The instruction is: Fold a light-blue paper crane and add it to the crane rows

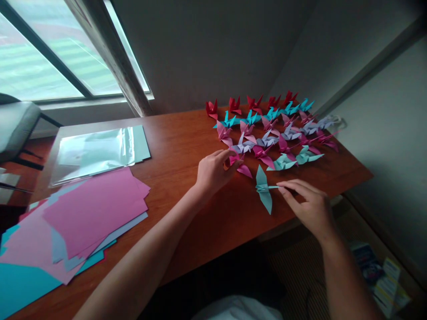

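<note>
Over the table, the right hand pinches a mint crane to its left, the left hand curled, hold unclear.

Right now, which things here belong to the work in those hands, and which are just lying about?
Seemingly in the work:
pale green paper bird, pinched by the right hand
rows of paper birds, by the left hand

Apparently just lying about:
coloured sheets
clear packet
chair
</note>
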Action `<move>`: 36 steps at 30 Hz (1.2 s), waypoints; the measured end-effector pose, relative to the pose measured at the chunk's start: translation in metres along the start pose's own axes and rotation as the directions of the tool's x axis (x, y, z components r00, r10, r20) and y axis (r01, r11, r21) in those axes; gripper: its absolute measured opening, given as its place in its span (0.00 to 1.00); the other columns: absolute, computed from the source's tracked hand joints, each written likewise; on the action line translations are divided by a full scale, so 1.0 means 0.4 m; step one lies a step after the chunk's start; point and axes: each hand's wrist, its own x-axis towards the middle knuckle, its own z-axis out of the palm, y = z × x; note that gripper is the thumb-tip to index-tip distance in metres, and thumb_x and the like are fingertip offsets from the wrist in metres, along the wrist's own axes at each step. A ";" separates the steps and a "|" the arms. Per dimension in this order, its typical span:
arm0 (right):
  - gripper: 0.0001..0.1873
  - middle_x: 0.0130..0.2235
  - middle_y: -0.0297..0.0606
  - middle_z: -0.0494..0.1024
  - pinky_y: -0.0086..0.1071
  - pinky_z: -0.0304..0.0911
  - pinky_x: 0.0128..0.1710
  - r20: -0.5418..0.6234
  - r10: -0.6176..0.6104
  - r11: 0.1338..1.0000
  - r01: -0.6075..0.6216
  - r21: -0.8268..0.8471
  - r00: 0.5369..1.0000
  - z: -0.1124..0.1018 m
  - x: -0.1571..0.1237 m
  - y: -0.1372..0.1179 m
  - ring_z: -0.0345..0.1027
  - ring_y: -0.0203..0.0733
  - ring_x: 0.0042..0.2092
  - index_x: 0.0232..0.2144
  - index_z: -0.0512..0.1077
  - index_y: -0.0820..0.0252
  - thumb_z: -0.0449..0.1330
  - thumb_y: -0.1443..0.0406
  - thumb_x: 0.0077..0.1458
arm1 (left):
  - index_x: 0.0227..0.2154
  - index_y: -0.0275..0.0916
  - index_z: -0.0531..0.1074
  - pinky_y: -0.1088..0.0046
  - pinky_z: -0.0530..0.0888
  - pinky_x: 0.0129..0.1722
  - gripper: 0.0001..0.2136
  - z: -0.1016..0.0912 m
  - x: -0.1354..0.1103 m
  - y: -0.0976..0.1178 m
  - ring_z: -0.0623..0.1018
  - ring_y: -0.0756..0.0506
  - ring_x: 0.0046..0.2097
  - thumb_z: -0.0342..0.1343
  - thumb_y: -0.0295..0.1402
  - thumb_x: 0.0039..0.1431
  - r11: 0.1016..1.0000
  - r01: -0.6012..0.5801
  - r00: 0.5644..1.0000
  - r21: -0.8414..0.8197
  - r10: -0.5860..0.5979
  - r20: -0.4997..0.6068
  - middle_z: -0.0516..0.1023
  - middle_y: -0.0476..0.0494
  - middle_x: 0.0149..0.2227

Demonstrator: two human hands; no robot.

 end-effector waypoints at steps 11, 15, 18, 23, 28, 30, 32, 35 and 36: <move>0.07 0.39 0.39 0.84 0.38 0.74 0.42 0.009 0.036 0.999 -0.035 -0.002 0.999 -0.005 -0.003 0.003 0.79 0.45 0.41 0.40 0.79 0.54 0.59 0.64 0.64 | 0.39 0.42 0.79 0.73 0.66 0.30 0.07 0.008 0.003 -0.010 0.76 0.48 0.29 0.58 0.33 0.62 0.999 0.005 0.999 0.033 -0.006 0.034 0.81 0.46 0.30; 0.07 0.40 0.39 0.84 0.37 0.74 0.42 0.012 0.030 1.000 -0.030 0.001 0.999 -0.005 -0.001 -0.002 0.79 0.44 0.41 0.41 0.79 0.55 0.60 0.65 0.64 | 0.37 0.42 0.79 0.72 0.65 0.29 0.06 0.005 0.003 -0.012 0.76 0.48 0.28 0.58 0.34 0.62 0.999 0.025 0.999 0.047 -0.027 0.029 0.81 0.46 0.29; 0.07 0.40 0.39 0.84 0.37 0.74 0.42 0.004 0.025 1.000 -0.025 0.001 1.000 -0.005 0.000 -0.004 0.79 0.44 0.41 0.41 0.79 0.55 0.60 0.65 0.64 | 0.33 0.41 0.79 0.73 0.65 0.29 0.06 0.004 0.004 -0.011 0.75 0.49 0.28 0.56 0.33 0.63 0.999 0.028 0.999 0.047 -0.030 0.034 0.81 0.46 0.29; 0.07 0.40 0.40 0.84 0.37 0.74 0.42 -0.009 0.028 1.000 -0.028 -0.015 1.000 -0.003 -0.003 0.000 0.80 0.45 0.41 0.40 0.79 0.54 0.60 0.64 0.64 | 0.32 0.41 0.79 0.73 0.65 0.31 0.07 0.008 0.006 -0.011 0.75 0.49 0.29 0.56 0.32 0.62 0.999 0.025 0.999 0.034 -0.026 0.039 0.82 0.46 0.30; 0.07 0.39 0.39 0.84 0.37 0.74 0.42 -0.012 0.031 0.999 -0.031 -0.008 0.999 -0.004 -0.003 0.000 0.80 0.45 0.40 0.40 0.79 0.54 0.60 0.65 0.63 | 0.33 0.41 0.79 0.73 0.66 0.30 0.07 0.010 0.005 -0.013 0.75 0.49 0.29 0.56 0.33 0.63 1.000 0.022 0.999 0.015 -0.023 0.041 0.82 0.46 0.31; 0.07 0.39 0.39 0.84 0.38 0.75 0.42 -0.014 0.035 0.999 -0.035 -0.008 0.999 -0.004 -0.003 0.000 0.80 0.45 0.40 0.40 0.79 0.54 0.60 0.65 0.63 | 0.33 0.41 0.79 0.73 0.67 0.31 0.07 0.009 0.004 -0.012 0.76 0.49 0.29 0.56 0.33 0.62 1.000 0.022 0.999 0.011 -0.022 0.041 0.82 0.46 0.31; 0.07 0.39 0.39 0.84 0.38 0.75 0.42 -0.011 0.040 0.999 -0.040 -0.002 0.999 -0.004 -0.003 0.000 0.80 0.45 0.40 0.41 0.79 0.53 0.60 0.65 0.63 | 0.33 0.42 0.79 0.73 0.67 0.31 0.07 0.008 0.003 -0.012 0.76 0.49 0.29 0.56 0.33 0.63 1.000 0.024 0.999 0.010 -0.024 0.039 0.82 0.46 0.31; 0.07 0.39 0.39 0.84 0.38 0.75 0.42 -0.011 0.045 0.999 -0.045 0.003 0.999 -0.004 -0.003 -0.001 0.80 0.45 0.40 0.40 0.79 0.54 0.60 0.64 0.64 | 0.33 0.42 0.79 0.74 0.67 0.31 0.07 0.008 0.003 -0.011 0.76 0.49 0.29 0.56 0.34 0.63 0.999 0.030 0.999 0.012 -0.030 0.036 0.82 0.46 0.31; 0.07 0.39 0.39 0.84 0.38 0.75 0.42 -0.010 0.045 0.999 -0.045 0.001 0.999 -0.004 -0.002 -0.002 0.80 0.45 0.41 0.40 0.79 0.54 0.60 0.65 0.64 | 0.34 0.42 0.79 0.74 0.66 0.30 0.07 0.008 0.003 -0.011 0.76 0.49 0.29 0.56 0.34 0.63 0.999 0.032 0.999 0.013 -0.032 0.035 0.82 0.46 0.31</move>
